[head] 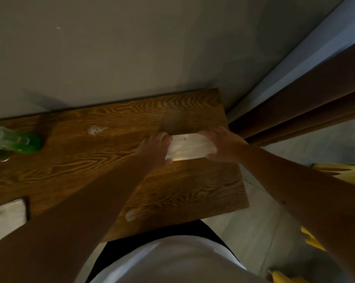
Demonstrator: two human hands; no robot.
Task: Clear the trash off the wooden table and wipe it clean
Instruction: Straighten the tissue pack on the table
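A wooden table (87,160) with strong grain stands against a grey wall. Near its right edge lies a clear plastic container (190,147), flat and rectangular. My left hand (155,149) grips its left end and my right hand (221,145) grips its right end. A white foamy patch (95,130) sits on the wood toward the back, left of the container. A second white smear (130,215) lies near the front edge.
A green spray bottle (13,142) stands at the table's far left. A white cloth or paper (7,213) lies at the front left. A dark brown curtain (305,103) hangs to the right. Yellow items (354,173) are on the floor at right.
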